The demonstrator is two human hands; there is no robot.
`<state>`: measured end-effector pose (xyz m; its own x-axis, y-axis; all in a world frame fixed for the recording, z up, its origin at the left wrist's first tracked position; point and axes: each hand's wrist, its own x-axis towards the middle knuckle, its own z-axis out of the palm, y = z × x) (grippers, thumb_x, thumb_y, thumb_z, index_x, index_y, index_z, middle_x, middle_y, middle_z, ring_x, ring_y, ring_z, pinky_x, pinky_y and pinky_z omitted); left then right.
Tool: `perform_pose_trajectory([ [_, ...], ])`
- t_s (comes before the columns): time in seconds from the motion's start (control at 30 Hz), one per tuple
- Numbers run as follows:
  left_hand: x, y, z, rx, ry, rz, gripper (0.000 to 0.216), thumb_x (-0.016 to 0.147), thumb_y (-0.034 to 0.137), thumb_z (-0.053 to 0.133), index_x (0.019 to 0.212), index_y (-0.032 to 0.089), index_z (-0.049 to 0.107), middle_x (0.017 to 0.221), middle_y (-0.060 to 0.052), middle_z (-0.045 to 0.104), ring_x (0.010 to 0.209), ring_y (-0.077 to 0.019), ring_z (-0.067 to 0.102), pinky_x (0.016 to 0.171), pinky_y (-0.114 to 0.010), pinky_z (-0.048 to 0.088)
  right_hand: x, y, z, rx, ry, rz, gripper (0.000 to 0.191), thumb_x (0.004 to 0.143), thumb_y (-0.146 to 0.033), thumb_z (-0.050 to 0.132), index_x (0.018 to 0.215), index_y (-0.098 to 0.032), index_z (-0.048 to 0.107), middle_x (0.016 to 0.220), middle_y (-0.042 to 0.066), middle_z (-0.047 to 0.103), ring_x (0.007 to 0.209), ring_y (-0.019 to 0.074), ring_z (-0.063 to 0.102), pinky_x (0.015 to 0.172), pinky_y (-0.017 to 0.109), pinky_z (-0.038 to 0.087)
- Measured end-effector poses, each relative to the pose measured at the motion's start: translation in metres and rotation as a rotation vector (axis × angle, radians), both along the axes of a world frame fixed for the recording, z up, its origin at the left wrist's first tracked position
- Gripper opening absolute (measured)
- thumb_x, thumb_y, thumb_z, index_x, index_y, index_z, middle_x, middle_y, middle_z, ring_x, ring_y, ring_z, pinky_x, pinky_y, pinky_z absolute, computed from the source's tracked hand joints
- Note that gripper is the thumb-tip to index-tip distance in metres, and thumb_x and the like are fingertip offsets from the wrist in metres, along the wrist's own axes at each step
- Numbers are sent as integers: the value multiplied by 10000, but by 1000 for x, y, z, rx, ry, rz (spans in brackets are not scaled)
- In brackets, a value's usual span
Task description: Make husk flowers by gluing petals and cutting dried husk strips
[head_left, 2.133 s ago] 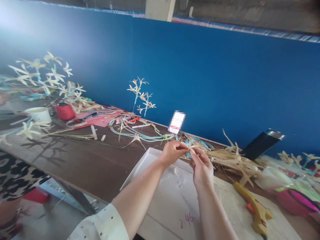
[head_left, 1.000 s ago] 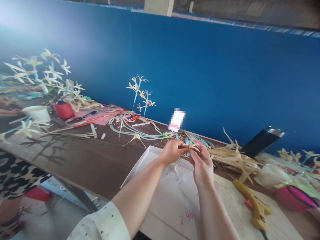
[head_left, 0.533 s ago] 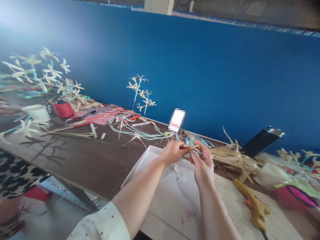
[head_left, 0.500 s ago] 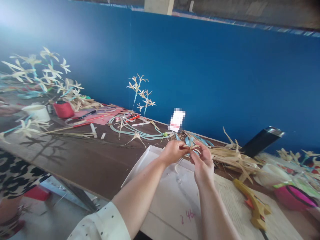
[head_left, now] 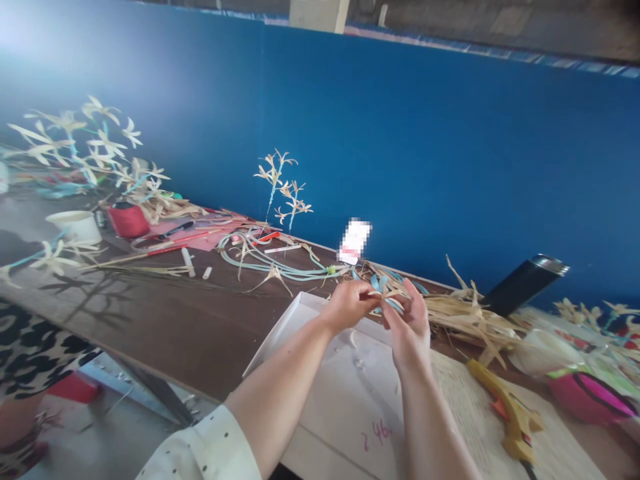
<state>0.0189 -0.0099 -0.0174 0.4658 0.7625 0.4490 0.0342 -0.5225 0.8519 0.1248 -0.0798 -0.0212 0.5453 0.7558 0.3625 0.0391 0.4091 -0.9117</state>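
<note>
Right grip (head_left: 412, 327) spread wider, flower (head_left: 386, 295) at tips

Along your worktop (head_left: 200, 327), a black flask (head_left: 523, 287) stands near the blue wall (head_left: 425, 147), with a pink pouch (head_left: 590, 399) to your right and a white cup (head_left: 79, 231) far left.

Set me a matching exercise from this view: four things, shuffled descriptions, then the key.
Things:
1. Glue gun
2. Petalled piece
3. Shallow box
4. Bottle

Descriptions:
A. White, low-walled
B. Black, with a silver-coloured top
C. Held between the left hand and right hand
D. Yellow, with an orange trigger

Pairs: 1-D, 2-C, 3-A, 4-B
</note>
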Motion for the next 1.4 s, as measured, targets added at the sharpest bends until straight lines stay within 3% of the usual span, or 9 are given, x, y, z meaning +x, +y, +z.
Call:
perform_pose_trajectory([
  [0.23,-1,2,5,-25,-148,59,215,706,357,601,694,145,630,692,-9,598,671,-123,528,615,-211,392,3,1,-3,-73,-8,-85,607,659,-319,703,1215,-260,467,1068,58,543,546,60,475,438,185,342],
  [0.4,-3,2,7,-139,-254,-9,207,703,347,614,739,145,643,721,-17,612,706,-129,545,648,-218,412,-1,2,-5,-189,-101,45,416,684,-385,666,1046,-194,595,900,55,620,474,71,447,416,211,338],
  [0.53,-3,2,6,-134,-224,56,213,664,356,655,727,153,650,750,-13,600,702,-120,526,648,-222,404,-9,0,-2,-262,-187,58,348,693,-401,652,965,-183,646,680,10,607,489,97,463,446,223,359],
  [0.8,-1,0,5,-52,-185,45,219,668,372,659,719,159,648,749,-10,582,695,-111,516,630,-214,393,-7,0,-1,-325,-259,-88,365,699,-467,614,880,-158,683,430,-37,476,401,94,383,394,215,286],
  [1.0,1,-1,4,17,-175,68,212,679,347,659,771,156,656,800,-29,579,691,-107,507,633,-211,411,-7,1,-5,-298,-240,-95,368,702,-493,602,840,-160,681,420,-39,465,390,96,371,388,216,264],
  [1.4,1,-5,4,48,-32,147,353,677,456,632,884,174,677,859,-50,593,707,-129,544,680,-238,436,-2,3,-10,-296,-218,-128,353,704,-483,601,853,-171,673,420,-46,465,387,88,364,377,205,259],
])
